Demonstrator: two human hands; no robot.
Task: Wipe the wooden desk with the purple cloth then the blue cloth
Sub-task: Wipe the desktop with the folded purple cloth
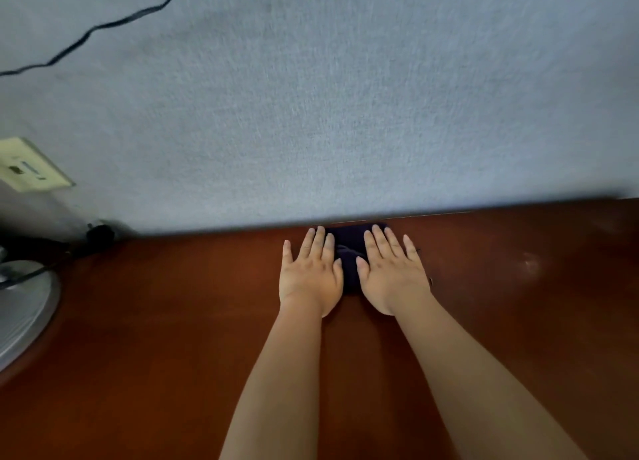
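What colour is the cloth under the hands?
The cloth looks very dark purple, almost black, in the head view.

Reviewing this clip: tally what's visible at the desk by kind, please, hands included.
Hands: 2, left hand and right hand, both flat on the cloth
Cloths: 1, dark cloth; no blue one in view
Desks: 1, wooden desk
Round grey bases: 1, grey base
Wall plates: 1, wall plate
Cables: 1, black cable
Total: 7
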